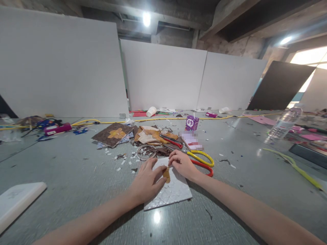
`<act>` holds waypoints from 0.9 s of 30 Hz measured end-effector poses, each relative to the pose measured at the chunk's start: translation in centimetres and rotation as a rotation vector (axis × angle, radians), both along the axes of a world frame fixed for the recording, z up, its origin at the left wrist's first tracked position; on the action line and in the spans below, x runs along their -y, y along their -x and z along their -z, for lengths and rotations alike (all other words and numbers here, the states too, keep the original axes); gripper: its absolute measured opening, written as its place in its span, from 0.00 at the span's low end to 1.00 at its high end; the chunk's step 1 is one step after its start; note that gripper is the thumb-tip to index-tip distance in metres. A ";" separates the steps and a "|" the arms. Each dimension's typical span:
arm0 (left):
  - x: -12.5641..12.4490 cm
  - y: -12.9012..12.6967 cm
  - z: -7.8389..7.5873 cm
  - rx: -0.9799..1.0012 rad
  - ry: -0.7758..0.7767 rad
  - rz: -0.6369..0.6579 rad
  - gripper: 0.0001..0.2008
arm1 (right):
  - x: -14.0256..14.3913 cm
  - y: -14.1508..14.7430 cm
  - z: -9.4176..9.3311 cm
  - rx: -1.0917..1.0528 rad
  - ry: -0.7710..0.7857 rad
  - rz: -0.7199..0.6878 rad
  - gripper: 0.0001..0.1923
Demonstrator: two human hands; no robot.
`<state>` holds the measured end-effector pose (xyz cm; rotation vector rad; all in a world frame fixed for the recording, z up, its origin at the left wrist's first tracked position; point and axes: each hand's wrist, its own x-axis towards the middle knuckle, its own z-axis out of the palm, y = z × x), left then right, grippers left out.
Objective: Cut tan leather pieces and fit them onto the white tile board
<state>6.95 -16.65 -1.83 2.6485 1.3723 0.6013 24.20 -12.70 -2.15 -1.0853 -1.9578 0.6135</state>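
A smooth grey table carries a flat white sheet embossed with small rounded shapes, lying under both hands. The left hand rests spread on it, thumb against a small tan leathery scrap at the sheet's middle. The right hand pinches the scrap's top with curled fingers. Yellow- and red-handled scissors lie just beside that hand.

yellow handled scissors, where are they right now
In the head view the yellow-handled scissors lie on the table just right of the right hand, above the red-handled scissors and below the purple carton.
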 end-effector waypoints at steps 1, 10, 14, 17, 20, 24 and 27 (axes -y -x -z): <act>0.0 0.0 0.0 0.003 -0.003 -0.001 0.15 | 0.0 0.0 0.0 0.002 -0.004 0.023 0.14; 0.0 0.0 0.7 0.046 -0.005 -0.090 0.19 | 0.6 0.4 -0.1 0.122 -0.119 -0.027 0.12; 0.2 -0.1 0.7 0.072 0.011 -0.135 0.22 | 0.8 0.4 -0.2 0.188 -0.162 0.147 0.11; 0.4 -0.3 0.6 0.124 0.029 -0.179 0.24 | 1.0 0.4 -0.8 0.392 -0.039 0.328 0.11; 0.4 -0.3 0.7 0.243 0.058 -0.209 0.26 | 1.2 0.4 -1.7 0.484 0.115 0.281 0.13; -0.2 -0.1 0.6 0.555 0.020 -0.231 0.27 | 0.8 0.5 -2.1 0.140 0.228 0.255 0.22; -1.0 0.1 0.3 0.875 0.000 -0.215 0.28 | 0.5 0.6 -2.0 -0.253 0.264 0.220 0.27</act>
